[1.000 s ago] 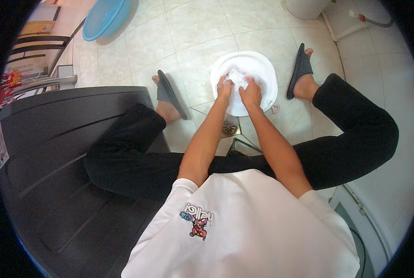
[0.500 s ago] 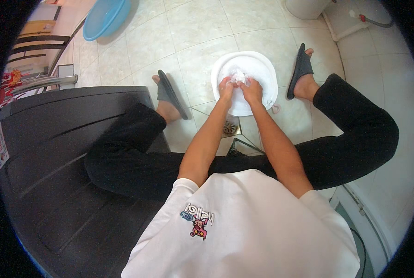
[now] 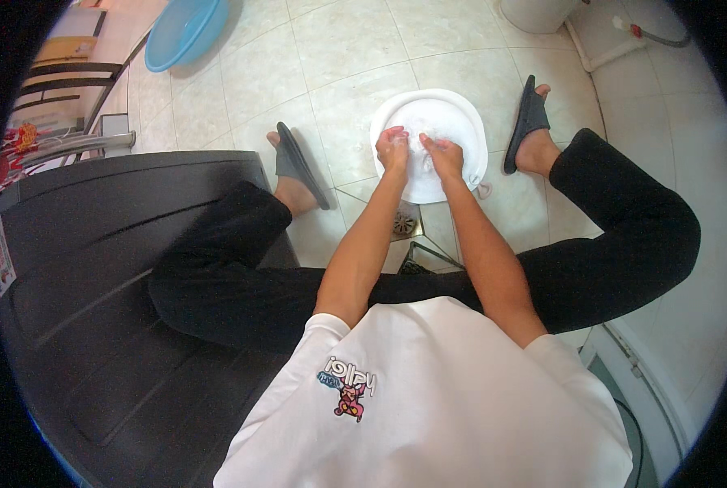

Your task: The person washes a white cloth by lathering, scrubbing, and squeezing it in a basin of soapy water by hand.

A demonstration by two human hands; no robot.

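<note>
Between my feet a round white basin (image 3: pixel 477 134) stands on the floor, with whitish suds or wet white cloth (image 3: pixel 433 122) inside; white on white, I cannot tell which. My left hand (image 3: pixel 393 150) is over the basin's left part, palm turned inward, fingers apart and wet-looking. Over the right part is my right hand (image 3: pixel 445 158), its thumb stretched away from the fingers. A gap separates the two hands, and nothing is clearly seen in either. A small pinkish loop (image 3: pixel 484 190) sticks out by the basin's lower right rim.
A floor drain (image 3: pixel 404 224) lies just nearer than the basin. At the far left stands a blue basin (image 3: pixel 186 34). A dark panelled surface (image 3: pixel 119 268) fills the left side. A white cylindrical base (image 3: pixel 534 15) and a pipe are at the far right, along the tiled wall (image 3: pixel 664 122).
My hands were together over the white, foamy stuff in the basin. They have moved apart, the left hand slightly left and the right slightly right and nearer.
</note>
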